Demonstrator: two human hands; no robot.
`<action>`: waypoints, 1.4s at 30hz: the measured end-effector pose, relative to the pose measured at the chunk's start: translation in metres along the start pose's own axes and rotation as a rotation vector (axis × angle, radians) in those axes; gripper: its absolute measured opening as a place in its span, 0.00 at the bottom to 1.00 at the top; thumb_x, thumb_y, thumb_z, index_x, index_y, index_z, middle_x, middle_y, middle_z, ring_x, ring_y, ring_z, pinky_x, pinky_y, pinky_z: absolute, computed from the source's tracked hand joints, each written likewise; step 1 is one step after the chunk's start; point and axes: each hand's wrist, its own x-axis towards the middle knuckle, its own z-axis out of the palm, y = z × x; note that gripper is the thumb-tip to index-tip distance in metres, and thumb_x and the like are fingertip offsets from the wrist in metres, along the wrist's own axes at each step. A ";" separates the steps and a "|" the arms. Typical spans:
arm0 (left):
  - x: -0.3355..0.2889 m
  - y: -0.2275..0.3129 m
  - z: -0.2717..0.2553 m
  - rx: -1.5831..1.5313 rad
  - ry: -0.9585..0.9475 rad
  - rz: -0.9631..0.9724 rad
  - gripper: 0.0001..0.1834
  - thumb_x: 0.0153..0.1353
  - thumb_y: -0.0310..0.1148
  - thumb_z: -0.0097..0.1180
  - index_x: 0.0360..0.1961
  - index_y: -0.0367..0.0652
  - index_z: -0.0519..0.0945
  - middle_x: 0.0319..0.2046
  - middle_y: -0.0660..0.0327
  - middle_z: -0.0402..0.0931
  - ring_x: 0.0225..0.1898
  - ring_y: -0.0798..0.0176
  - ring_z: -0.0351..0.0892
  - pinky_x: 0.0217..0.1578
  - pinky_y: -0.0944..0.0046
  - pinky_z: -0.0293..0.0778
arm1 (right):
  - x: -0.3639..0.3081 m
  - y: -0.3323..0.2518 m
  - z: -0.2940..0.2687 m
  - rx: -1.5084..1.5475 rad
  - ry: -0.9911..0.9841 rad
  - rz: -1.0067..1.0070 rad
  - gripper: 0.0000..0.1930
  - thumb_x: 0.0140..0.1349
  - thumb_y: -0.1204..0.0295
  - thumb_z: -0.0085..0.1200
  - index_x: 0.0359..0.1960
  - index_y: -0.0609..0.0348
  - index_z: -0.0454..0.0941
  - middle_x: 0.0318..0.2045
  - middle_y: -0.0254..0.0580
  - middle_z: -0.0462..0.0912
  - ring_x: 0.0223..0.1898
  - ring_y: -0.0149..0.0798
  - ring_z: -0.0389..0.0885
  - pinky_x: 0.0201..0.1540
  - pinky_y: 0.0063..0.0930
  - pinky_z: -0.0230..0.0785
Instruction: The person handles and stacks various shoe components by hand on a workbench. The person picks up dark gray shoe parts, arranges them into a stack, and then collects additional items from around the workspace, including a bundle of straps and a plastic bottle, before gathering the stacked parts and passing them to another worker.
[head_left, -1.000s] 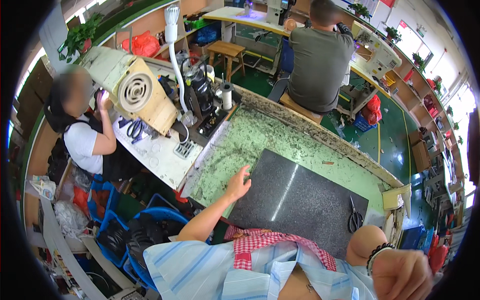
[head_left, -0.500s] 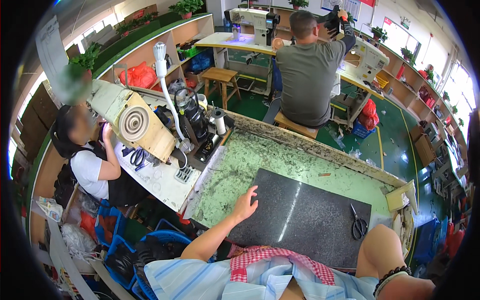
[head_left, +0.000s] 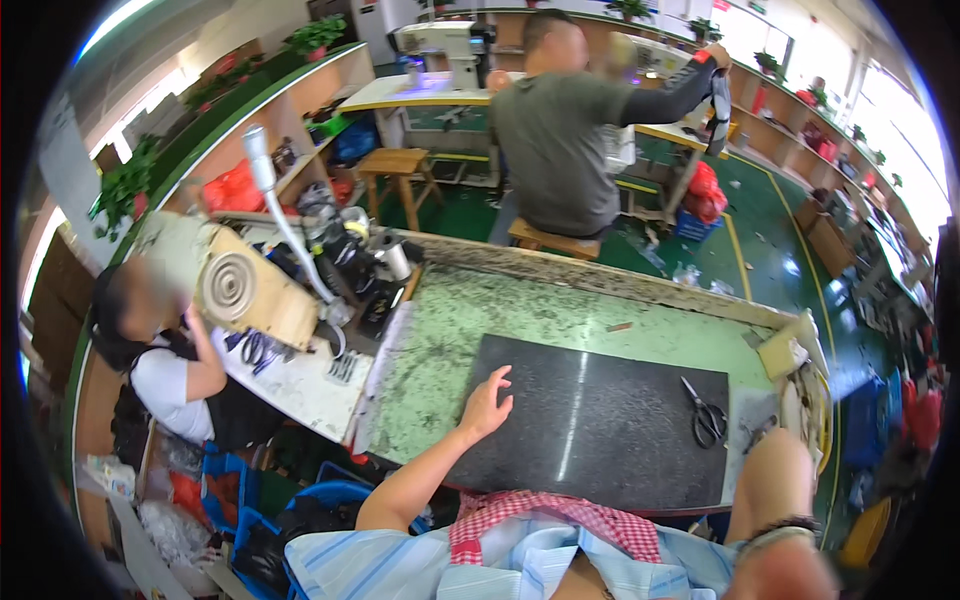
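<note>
My left hand hovers over or rests on the left part of a dark stone slab, palm inward, its fingers spread and nothing in them. I cannot tell whether it touches the slab. Scissors with black handles lie on the slab's right side, blades pointing away from me. My right arm is bent up toward me at the lower right, with a dark beaded bracelet at the wrist. My right hand is a blur at the bottom edge, its fingers hidden. The slab sits on a stained green bench top.
A raised ledge runs along the bench's far side. To the left, a person sits by a white side table with a lamp and tools. Another person sits beyond the ledge, near sewing machines. Blue baskets stand at lower left.
My view has shifted, so the bench sits a little farther left. The person beyond the ledge has swung a dark item out to the right. Right hand has dropped lower in view; left stays open.
</note>
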 end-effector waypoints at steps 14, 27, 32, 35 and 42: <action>0.211 0.155 0.081 -0.788 -0.379 -0.014 0.46 0.55 0.40 0.62 0.68 0.43 0.47 0.68 0.50 0.47 0.70 0.55 0.43 0.65 0.51 0.44 | -0.180 0.073 -0.382 -0.845 -0.074 1.675 0.41 0.51 0.64 0.63 0.64 0.57 0.53 0.64 0.46 0.57 0.66 0.48 0.54 0.65 0.41 0.48; 0.291 0.265 0.195 -0.819 -0.671 -0.047 0.46 0.50 0.25 0.65 0.66 0.39 0.50 0.58 0.55 0.63 0.58 0.62 0.64 0.58 0.62 0.61 | -0.269 0.024 -0.488 -0.041 -0.056 2.193 0.33 0.50 0.67 0.64 0.56 0.68 0.66 0.46 0.36 0.78 0.46 0.29 0.74 0.51 0.23 0.65; 0.237 0.265 0.177 -1.016 -0.859 -0.296 0.37 0.52 0.20 0.62 0.62 0.38 0.59 0.50 0.59 0.72 0.49 0.64 0.74 0.51 0.64 0.71 | -0.210 0.005 -0.445 0.100 0.263 2.201 0.30 0.46 0.75 0.62 0.53 0.69 0.69 0.46 0.40 0.78 0.47 0.31 0.76 0.50 0.24 0.67; 0.194 0.253 0.144 -1.102 -0.896 -0.417 0.35 0.51 0.19 0.62 0.61 0.39 0.61 0.50 0.60 0.73 0.50 0.64 0.74 0.51 0.63 0.71 | -0.194 0.006 -0.408 0.163 0.033 2.270 0.30 0.44 0.70 0.65 0.51 0.69 0.70 0.40 0.37 0.79 0.41 0.28 0.75 0.45 0.23 0.67; 0.057 0.191 0.072 -1.118 -0.731 -0.512 0.26 0.50 0.21 0.64 0.51 0.37 0.70 0.46 0.61 0.76 0.48 0.65 0.76 0.48 0.62 0.73 | -0.249 0.039 -0.252 0.916 -0.343 2.477 0.21 0.49 0.67 0.65 0.43 0.68 0.76 0.33 0.34 0.81 0.32 0.24 0.75 0.36 0.19 0.70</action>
